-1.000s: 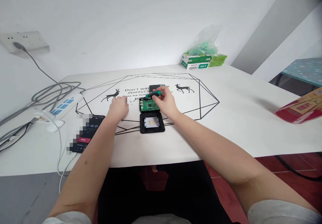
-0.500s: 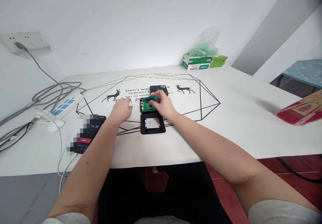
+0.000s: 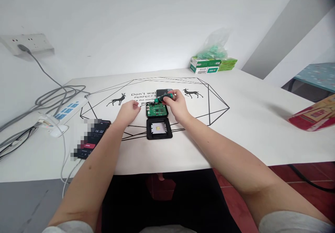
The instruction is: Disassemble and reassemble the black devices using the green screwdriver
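My right hand (image 3: 178,105) grips a green and black screwdriver (image 3: 163,98) by its handle. The thin shaft slants left and down over the far edge of a green circuit board (image 3: 157,110), which sits in a black case. My left hand (image 3: 129,112) is left of the board, with thumb and fingers pinched together near the shaft's tip. Whatever is between those fingertips is too small to make out. Nearer me, a square black cover (image 3: 159,135) lies against the case, with a pale metallic plate (image 3: 162,126) inside it.
Behind the case lies a dark flat object (image 3: 161,92), partly covered by the screwdriver. A phone (image 3: 98,135) and a power strip (image 3: 68,110) with cables lie left. Green boxes (image 3: 205,62) under a clear bag stand at the back; a red and yellow package (image 3: 311,116) is right.
My right hand has lifted back to the right, and the screwdriver's tip points toward my left hand. My left hand has shifted right, its fingers drawing together into a pinch.
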The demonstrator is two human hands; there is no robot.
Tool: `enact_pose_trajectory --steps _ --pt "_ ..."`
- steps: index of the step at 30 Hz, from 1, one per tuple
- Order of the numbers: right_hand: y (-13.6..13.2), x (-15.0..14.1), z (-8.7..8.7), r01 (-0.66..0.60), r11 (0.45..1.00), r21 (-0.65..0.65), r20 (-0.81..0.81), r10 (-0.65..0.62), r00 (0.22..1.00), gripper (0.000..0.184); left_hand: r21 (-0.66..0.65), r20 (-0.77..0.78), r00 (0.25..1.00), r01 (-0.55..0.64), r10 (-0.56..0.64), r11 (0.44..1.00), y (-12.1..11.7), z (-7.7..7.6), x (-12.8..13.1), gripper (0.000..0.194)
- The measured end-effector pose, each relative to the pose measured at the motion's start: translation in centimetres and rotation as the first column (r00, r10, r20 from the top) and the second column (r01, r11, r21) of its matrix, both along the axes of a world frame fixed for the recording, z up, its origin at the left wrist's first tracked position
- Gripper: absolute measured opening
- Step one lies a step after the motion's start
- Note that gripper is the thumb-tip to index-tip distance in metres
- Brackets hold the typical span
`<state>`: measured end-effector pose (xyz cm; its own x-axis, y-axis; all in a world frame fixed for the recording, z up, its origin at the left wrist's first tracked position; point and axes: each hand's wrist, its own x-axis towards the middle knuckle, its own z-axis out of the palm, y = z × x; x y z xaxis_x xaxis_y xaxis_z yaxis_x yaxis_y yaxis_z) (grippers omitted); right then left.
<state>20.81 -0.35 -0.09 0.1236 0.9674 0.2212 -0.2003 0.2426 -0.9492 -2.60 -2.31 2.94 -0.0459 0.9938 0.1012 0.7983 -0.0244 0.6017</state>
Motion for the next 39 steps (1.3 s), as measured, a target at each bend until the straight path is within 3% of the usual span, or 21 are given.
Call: enact_pose_trajectory --steps 10,19,39 --pt "-0.2 0.3 0.8 0.015 1.0 0.002 -0.039 -0.015 0.999 0.034 0.01 0.045 0.999 0.028 -0.028 1.0 -0.6 0.7 0.9 0.006" --pt "-0.1 0.5 0.9 0.013 0.999 0.041 -0.032 -0.012 0.999 0.038 0.014 0.012 0.999 0.039 -0.039 0.999 -0.6 0.4 0.8 0.011" --pt "-0.3 0.6 1.1 0.029 0.998 0.05 -0.017 -0.028 0.999 0.036 0.013 0.118 0.987 0.107 -0.108 0.994 0.2 -0.3 0.2 0.013"
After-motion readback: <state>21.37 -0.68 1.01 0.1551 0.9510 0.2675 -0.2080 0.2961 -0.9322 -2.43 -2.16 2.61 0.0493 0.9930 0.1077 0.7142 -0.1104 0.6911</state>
